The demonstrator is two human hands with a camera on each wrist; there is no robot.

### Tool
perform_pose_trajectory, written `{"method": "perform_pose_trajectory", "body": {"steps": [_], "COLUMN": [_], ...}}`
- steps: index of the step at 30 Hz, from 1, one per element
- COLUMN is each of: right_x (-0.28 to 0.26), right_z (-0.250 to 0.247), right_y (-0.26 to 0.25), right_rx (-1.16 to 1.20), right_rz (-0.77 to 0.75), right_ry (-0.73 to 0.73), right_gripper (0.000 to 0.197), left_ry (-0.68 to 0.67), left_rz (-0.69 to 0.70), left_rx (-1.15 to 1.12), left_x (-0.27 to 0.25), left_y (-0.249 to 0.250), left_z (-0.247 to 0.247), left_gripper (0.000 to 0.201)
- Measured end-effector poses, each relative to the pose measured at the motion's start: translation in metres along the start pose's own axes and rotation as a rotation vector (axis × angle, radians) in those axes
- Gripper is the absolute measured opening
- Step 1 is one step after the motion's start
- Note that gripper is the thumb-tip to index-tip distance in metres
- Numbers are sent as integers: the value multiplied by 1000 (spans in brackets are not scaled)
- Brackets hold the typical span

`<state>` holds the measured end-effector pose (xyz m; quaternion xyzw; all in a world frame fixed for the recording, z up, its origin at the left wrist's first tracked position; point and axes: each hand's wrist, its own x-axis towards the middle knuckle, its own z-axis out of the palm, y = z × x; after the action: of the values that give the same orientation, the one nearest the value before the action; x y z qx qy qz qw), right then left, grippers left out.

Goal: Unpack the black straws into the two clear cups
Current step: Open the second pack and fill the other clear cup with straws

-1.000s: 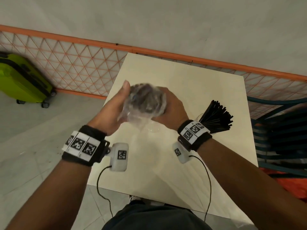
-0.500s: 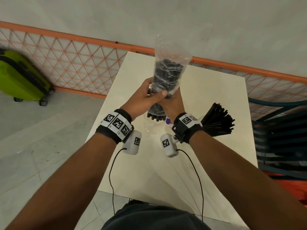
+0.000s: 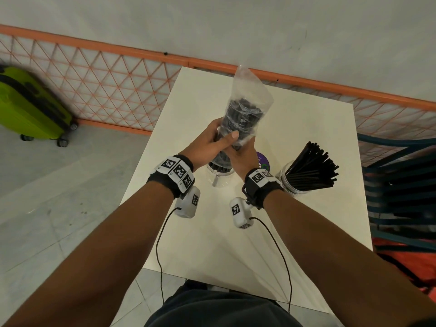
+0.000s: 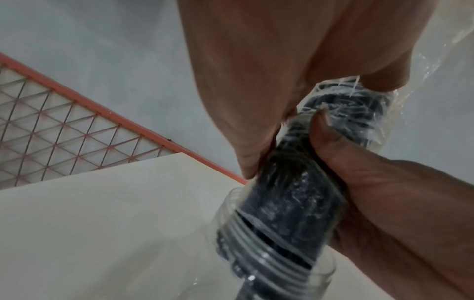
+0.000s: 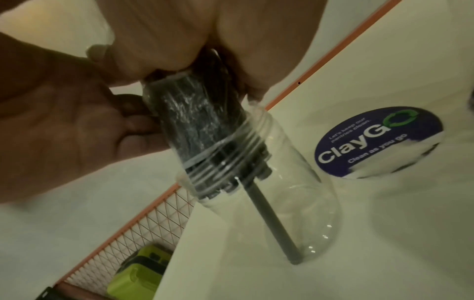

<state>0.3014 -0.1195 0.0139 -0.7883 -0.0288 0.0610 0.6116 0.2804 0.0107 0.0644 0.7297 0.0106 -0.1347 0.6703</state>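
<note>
A clear plastic bag of black straws (image 3: pixel 244 114) stands upright, its open lower end inside the mouth of a clear cup (image 3: pixel 218 177) on the cream table (image 3: pixel 271 244). My left hand (image 3: pixel 212 142) and right hand (image 3: pixel 240 153) both grip the bag's lower part. In the right wrist view the straw bundle (image 5: pixel 202 130) sits in the cup's ribbed rim (image 5: pixel 231 168), and one straw (image 5: pixel 274 223) has dropped to the cup's bottom. The left wrist view shows the bag (image 4: pixel 295 192) entering the cup (image 4: pixel 269 253). A second clear cup (image 3: pixel 292 182), at the right, holds a fan of black straws (image 3: pixel 311 168).
A round purple sticker (image 3: pixel 262 161) lies on the table between the cups. An orange mesh fence (image 3: pixel 106 90) runs behind the table. A green suitcase (image 3: pixel 28 107) stands on the floor at left, and dark stacked chairs (image 3: pixel 401 185) are close to the table's right edge.
The bag has gone from crumpled between my hands to upright. Both hands carried it down and forward, so its open end now sits inside the left cup's mouth.
</note>
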Motion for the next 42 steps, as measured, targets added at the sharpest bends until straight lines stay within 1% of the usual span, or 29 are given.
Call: {"method": "perform_pose_trajectory", "body": {"steps": [3, 4, 6, 7, 10, 13, 14, 16, 18, 21, 22, 25, 27, 29, 31, 34, 37, 38, 39, 40, 42], "right_x": [-5, -4, -5, -6, -11, -12, -12, -11, -9, -4, -3, -2, -4, -5, -8, -17, -33, -41, -52, -63, -85], "right_z": [-6, -9, -15, -19, -26, -30, -32, -36, -42, -53, -56, -62, -64, -70, -79, -102, -136, -147, -157, -168, -188], "right_y": [7, 8, 9, 7, 4, -3, -5, -10, -19, -41, -48, -66, -74, -87, -108, -146, -180, -186, -190, -190, -181], "right_rx": [-61, -58, -52, -51, -29, -78, -98, -128, -100, 20, 80, 150, 156, 197, 285, 353, 358, 346, 330, 310, 249], "right_rz": [18, 14, 6, 7, -19, -66, -92, -156, -169, -156, -154, -168, -191, -209, -232, -351, -470, -502, -518, -502, -380], "right_ry": [-56, -89, -131, -135, -64, -18, -13, 38, 89, 148, 163, 166, 157, 210, 304, 422, 518, 526, 501, 455, 311], "right_gripper": [79, 75, 55, 52, 53, 56, 54, 42, 31, 33, 33, 35, 34, 28, 25, 29, 32, 32, 31, 30, 26], "left_ry": [-30, -32, -7, 14, 58, 79, 84, 95, 116, 152, 160, 163, 167, 176, 175, 187, 218, 234, 261, 299, 393], "left_rz": [-32, -32, -34, -35, -21, 3, 9, 24, 18, 21, 10, -30, -55, -58, -58, -70, -74, -73, -71, -66, -44], "left_rx": [80, 95, 121, 130, 151, 171, 174, 154, 102, 83, 90, 128, 138, 141, 132, 127, 130, 126, 123, 122, 154], "left_x": [-1, -1, -3, -3, -3, -3, -3, -3, -5, -9, -11, -14, -13, -14, -14, -14, -18, -19, -21, -24, -36], "left_y": [-7, -9, -12, -13, -15, -10, -8, -3, 3, 9, 8, 2, -4, -6, -6, -11, -16, -18, -21, -23, -27], "left_z": [0, -1, -2, -4, -8, -8, -8, -6, -4, -6, -7, -8, -9, -9, -7, -9, -13, -14, -16, -18, -21], "left_gripper": [63, 69, 81, 83, 82, 83, 83, 82, 78, 65, 64, 82, 89, 92, 88, 79, 76, 75, 73, 69, 53]}}
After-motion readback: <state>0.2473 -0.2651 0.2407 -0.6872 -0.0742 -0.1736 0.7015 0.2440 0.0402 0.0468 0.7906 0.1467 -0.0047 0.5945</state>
